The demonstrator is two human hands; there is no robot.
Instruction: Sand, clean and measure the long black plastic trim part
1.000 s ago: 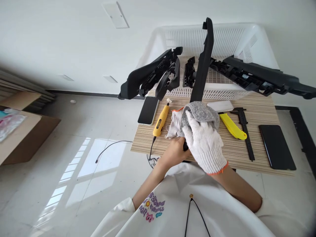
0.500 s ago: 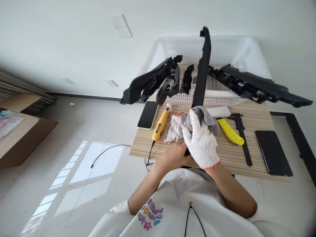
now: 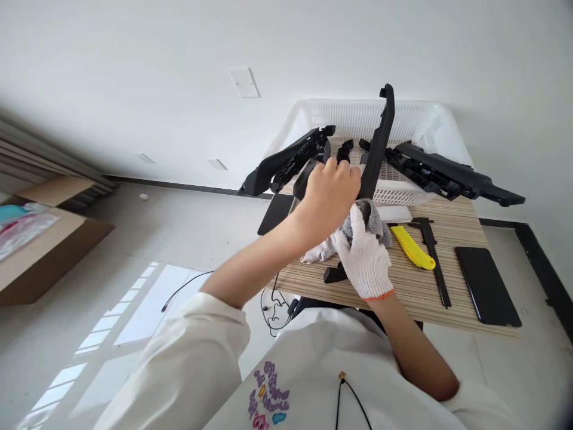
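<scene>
My right hand (image 3: 364, 258), in a white knit glove with an orange cuff, is closed on a grey cloth (image 3: 367, 215) pressed against a long black plastic trim part (image 3: 378, 147). That part stands nearly upright from the table edge, its lower end (image 3: 335, 274) showing below the glove. My bare left hand (image 3: 329, 191) is raised with curled fingers by the trim part's middle, and I cannot tell whether it grips it. A second white glove (image 3: 319, 252) lies on the table under my left forearm.
A white plastic basket (image 3: 430, 122) at the back of the slatted wooden table (image 3: 412, 286) holds two more black trim parts (image 3: 289, 164) (image 3: 452, 173). A yellow utility knife (image 3: 412, 246), a black caliper (image 3: 436, 257) and a dark phone (image 3: 487, 285) lie at right. Cardboard boxes (image 3: 40, 251) stand at left.
My left hand has left the part's lower end and risen to its middle. My right hand with the cloth stays on the part. The camera has tilted up.
</scene>
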